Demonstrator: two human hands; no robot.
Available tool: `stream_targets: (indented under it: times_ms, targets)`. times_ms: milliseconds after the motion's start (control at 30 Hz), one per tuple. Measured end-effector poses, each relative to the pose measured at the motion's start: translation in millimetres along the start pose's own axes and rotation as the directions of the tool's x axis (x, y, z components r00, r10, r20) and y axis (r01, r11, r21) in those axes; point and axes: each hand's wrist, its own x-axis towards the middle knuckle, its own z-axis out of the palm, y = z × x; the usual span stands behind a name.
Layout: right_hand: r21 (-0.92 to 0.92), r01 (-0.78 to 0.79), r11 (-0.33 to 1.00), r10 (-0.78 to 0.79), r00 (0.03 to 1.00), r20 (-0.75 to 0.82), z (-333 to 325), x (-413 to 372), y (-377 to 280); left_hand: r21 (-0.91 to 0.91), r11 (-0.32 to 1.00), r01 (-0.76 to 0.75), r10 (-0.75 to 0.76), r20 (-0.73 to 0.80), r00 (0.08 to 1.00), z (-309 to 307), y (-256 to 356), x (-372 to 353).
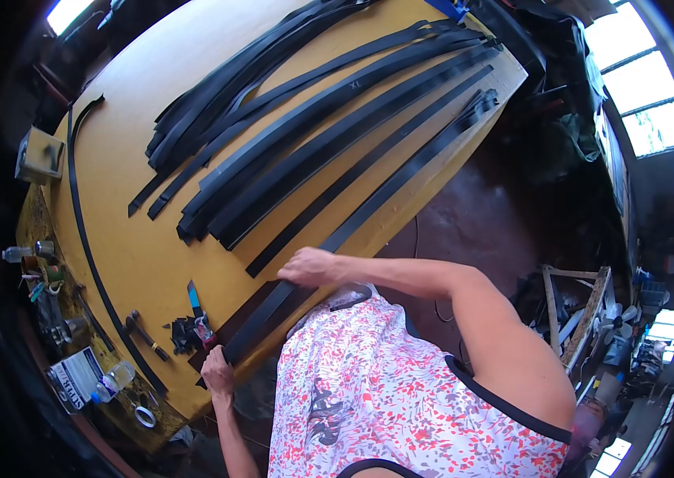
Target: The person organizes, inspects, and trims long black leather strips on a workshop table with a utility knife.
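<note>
I see the left grip (217, 370) clenched on the black strip's (400, 179) near end. The right grip (313, 267) grasps it farther along the bench (137, 263).

Only marking I can actually read is "XL" in pale letters on one of the long black strips (355, 83) lying on the surface (137, 239). The printed box (74, 380) at the edge has bold lettering, but it's too small to make out
</note>
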Motion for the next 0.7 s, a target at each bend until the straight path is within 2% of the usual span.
stream_targets:
  times_ms: [67, 100, 233, 400, 433, 500, 567, 633, 700]
  targets:
    - [-0.098, -0.056, 0.994, 0.056, 0.998, -0.003, -21, -25, 27, 0.045, 0.999, 0.002, -0.002, -0.006, 1.000, 8, -3, 0]
    - [-0.092, -0.094, 0.991, 0.091, 0.995, -0.038, -37, -39, 39, 0.043, 0.999, 0.000, 0.000, -0.009, 1.000, 10, -4, 0]
    - [-0.187, -0.186, 0.965, 0.200, 0.978, 0.057, -96, -105, 95, 0.061, 0.998, -0.010, 0.014, -0.074, 0.997, 20, -7, -3]
    - [-0.310, -0.172, 0.935, 0.160, 0.985, -0.065, -155, -191, 179, 0.167, 0.986, 0.021, -0.004, -0.102, 0.995, 34, -8, -10]
    - [-0.334, -0.178, 0.926, 0.153, 0.983, -0.099, -169, -211, 200, 0.198, 0.979, 0.041, -0.020, -0.105, 0.994, 36, -8, -12]
    - [-0.459, -0.252, 0.852, 0.250, 0.966, -0.066, -203, -255, 246, 0.221, 0.967, 0.127, -0.122, -0.033, 0.992, 37, -6, -17]
    - [-0.507, -0.347, 0.789, 0.355, 0.931, -0.085, -239, -301, 285, 0.254, 0.941, 0.225, -0.231, -0.007, 0.973, 38, 1, -18]
    - [-0.551, -0.264, 0.792, 0.283, 0.958, -0.053, -269, -336, 318, 0.316, 0.910, 0.270, -0.292, 0.024, 0.956, 33, 14, -12]
    - [-0.616, -0.264, 0.742, 0.375, 0.925, 0.055, -291, -368, 355, 0.387, 0.880, 0.276, -0.315, 0.038, 0.948, 37, 10, -14]
